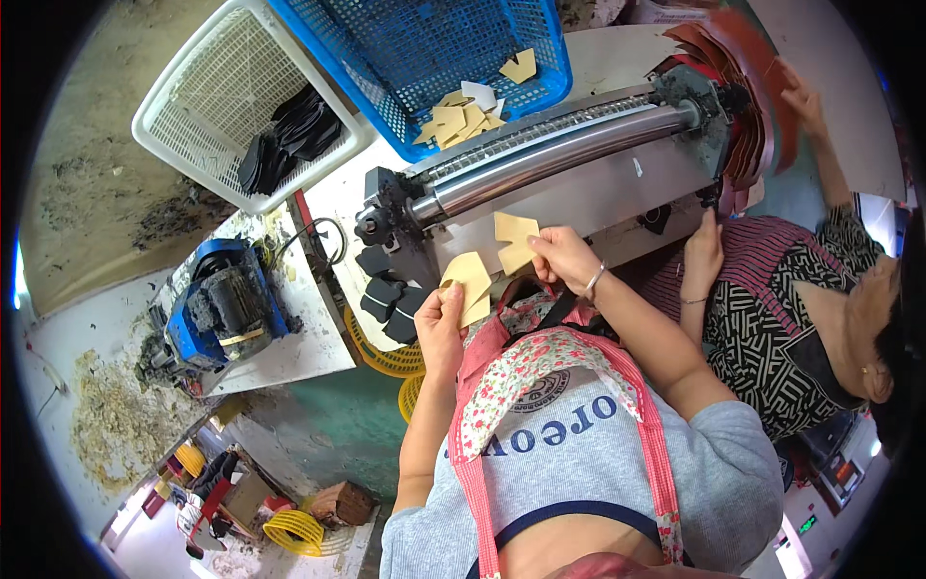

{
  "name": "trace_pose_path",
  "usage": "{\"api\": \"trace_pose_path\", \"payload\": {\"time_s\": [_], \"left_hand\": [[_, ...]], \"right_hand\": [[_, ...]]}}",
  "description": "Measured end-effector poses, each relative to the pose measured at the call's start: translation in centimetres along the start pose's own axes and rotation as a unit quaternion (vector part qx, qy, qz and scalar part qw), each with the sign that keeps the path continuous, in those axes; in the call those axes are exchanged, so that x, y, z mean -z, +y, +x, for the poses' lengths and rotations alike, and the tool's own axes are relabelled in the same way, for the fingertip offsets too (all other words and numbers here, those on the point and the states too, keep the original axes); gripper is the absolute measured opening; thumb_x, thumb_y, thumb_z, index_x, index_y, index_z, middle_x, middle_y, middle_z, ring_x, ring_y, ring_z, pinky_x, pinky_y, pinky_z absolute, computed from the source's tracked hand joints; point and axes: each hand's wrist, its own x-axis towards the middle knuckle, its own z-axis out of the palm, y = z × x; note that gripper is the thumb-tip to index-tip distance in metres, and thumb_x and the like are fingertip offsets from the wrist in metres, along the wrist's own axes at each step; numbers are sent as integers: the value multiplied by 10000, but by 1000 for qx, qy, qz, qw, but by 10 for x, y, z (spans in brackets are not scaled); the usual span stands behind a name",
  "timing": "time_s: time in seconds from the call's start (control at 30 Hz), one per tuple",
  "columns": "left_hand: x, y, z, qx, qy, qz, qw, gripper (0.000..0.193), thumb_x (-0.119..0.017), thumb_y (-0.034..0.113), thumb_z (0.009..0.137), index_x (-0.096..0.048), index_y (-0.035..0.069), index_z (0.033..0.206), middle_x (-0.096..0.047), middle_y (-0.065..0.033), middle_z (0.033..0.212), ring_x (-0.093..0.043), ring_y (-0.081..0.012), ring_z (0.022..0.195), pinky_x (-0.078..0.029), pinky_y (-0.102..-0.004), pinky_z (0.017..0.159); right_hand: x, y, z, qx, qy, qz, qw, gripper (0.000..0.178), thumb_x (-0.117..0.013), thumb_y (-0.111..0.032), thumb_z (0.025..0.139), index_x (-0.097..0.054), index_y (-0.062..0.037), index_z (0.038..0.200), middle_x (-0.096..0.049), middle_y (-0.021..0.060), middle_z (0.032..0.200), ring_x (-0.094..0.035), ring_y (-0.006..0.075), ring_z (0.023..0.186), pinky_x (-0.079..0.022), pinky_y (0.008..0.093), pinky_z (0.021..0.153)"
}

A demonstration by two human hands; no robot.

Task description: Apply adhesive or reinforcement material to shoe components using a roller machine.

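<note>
In my left hand (442, 318) is a small stack of pale yellow cut-out pieces (470, 280), pinched between thumb and fingers. My right hand (567, 259) pinches a single notched yellow piece (516, 241) by its right edge, a little above and right of the stack. Both hands are in front of a machine with a long shiny steel roller (559, 159). Black cut pieces (391, 301) lie beside my left hand, at the machine's left end.
A blue basket (333, 48) behind the machine holds more yellow pieces (458, 121). Left of it, a white basket (159, 121) contains black pieces (289, 135). A dirty blue motor (227, 309) stands at left. On the right, a co-worker (772, 318) reaches toward reddish-brown sheets (762, 96).
</note>
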Motion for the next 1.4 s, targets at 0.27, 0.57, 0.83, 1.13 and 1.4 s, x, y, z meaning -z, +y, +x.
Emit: {"api": "trace_pose_path", "payload": {"time_s": [0.27, 0.57, 0.83, 1.13, 1.4], "left_hand": [[-4, -17, 15, -125, -21, 160, 979, 303, -638, 161, 809, -475, 35, 587, -423, 54, 502, -357, -11, 450, -269, -192, 387], [14, -17, 0, -45, -22, 90, 995, 171, -551, 162, 870, -550, 2, 811, -533, 4, 632, -441, -40, 487, -367, -188, 428], [-16, -26, 0, -12, -62, 124, 990, 183, -577, 161, 851, -533, -10, 803, -542, -19, 612, -465, -56, 429, -363, -177, 386], [-18, -41, -5, 74, -68, 85, 991, 250, -558, 219, 868, -517, 45, 693, -484, 20, 518, -376, -24, 384, -281, -174, 362], [13, -115, 12, -178, -280, 412, 849, 277, -597, 245, 807, -588, 20, 969, -581, -177, 921, -547, -308, 863, -418, -368, 764]], "right_hand": [[-33, -14, -14, 143, -87, -64, 984, 203, -618, -189, 814, -572, 6, 781, -567, 25, 605, -525, 70, 522, -415, 220, 443], [-7, -11, 35, 16, -43, 2, 999, 218, -607, -180, 808, -580, -9, 676, -546, 15, 545, -456, 56, 432, -351, 211, 401], [-27, 6, -33, 163, -109, -86, 977, 197, -582, -162, 844, -557, 4, 740, -545, 10, 567, -507, 37, 506, -413, 193, 435], [-10, 34, -22, 216, 22, -161, 963, 276, -567, -163, 823, -526, 26, 625, -507, 105, 481, -503, 89, 444, -369, 261, 415], [-17, 21, 14, 196, 73, 73, 975, 190, -563, -152, 826, -601, -10, 706, -622, 85, 647, -590, 126, 555, -457, 269, 514]]}}
